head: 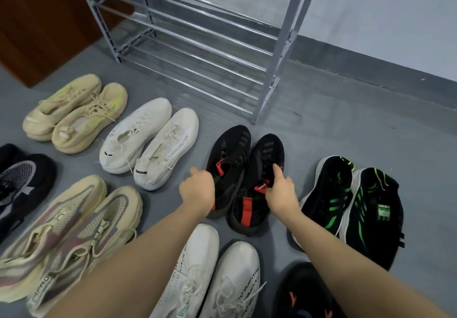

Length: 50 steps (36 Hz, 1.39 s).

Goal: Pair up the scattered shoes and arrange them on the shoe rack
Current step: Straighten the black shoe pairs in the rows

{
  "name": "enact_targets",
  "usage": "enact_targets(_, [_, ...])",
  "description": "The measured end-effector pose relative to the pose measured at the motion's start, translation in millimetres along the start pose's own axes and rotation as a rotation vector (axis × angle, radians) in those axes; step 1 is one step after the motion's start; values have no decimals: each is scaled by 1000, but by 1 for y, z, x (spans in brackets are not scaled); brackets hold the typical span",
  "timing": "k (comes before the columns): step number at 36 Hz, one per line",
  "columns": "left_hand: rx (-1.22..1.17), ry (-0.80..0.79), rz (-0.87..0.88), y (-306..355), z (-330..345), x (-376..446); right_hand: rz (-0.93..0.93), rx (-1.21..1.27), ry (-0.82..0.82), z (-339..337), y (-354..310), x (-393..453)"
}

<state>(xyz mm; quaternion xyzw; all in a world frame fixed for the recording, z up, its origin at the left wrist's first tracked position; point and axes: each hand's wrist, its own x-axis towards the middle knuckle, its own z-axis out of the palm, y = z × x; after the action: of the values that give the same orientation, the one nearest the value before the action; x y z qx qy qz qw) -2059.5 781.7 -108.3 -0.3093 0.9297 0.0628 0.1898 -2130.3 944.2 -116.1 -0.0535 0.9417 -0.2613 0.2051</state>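
Left hand point(197, 190) grips left black-red shoe point(228, 159); right hand point(282, 192) pinches right black-red shoe point(265, 166) at opening. Pair on floor point(321, 124), just before shoe rack point(197, 45). Other pairs around.

Shoes and rack, counted

I count two beige shoes point(76, 113), two white shoes point(148, 142), two black-and-red shoes point(243, 169), two black-and-green shoes point(351, 208), two tan mesh shoes point(71, 233) and two more white shoes point(212, 275) nearest me. At the left edge there is a black-and-grey shoe point(22, 184), at the bottom edge one dark shoe point(304, 293) with orange marks; each is cut off, so I cannot count further. One rack point(197, 33). Two hands of mine.
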Motion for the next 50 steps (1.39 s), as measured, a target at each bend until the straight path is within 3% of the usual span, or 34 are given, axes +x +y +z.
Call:
enact_targets(7, [75, -14, 53, 1, 1, 5, 15, -24, -18, 7, 1, 2])
enact_targets(14, [5, 212, 131, 15, 4, 1, 10, -76, -37, 7, 2, 0])
enact_targets(18, [-42, 293, 227, 24, -3, -1, -163, -315, 123, -6, 2, -6])
enact_targets(21, [-88, 349, 353, 39, -8, 0, -292, -400, 248, -22, 8, -1])
enact_targets(29, [-16, 343, 802, 113, -13, -4, -8, -380, 367, -72, 65, 4])
enact_targets(35, [41, 291, 1030, 168, -11, -10, 57, -465, 177, -86, 114, -1])
enact_targets(46, [292, 73, 1016, 206, 14, 1, 8, -354, 36, -84, 135, 3])
enact_targets(50, [319, 94, 1002, 208, 17, 4, 5, -358, 20, -83, 140, 3])
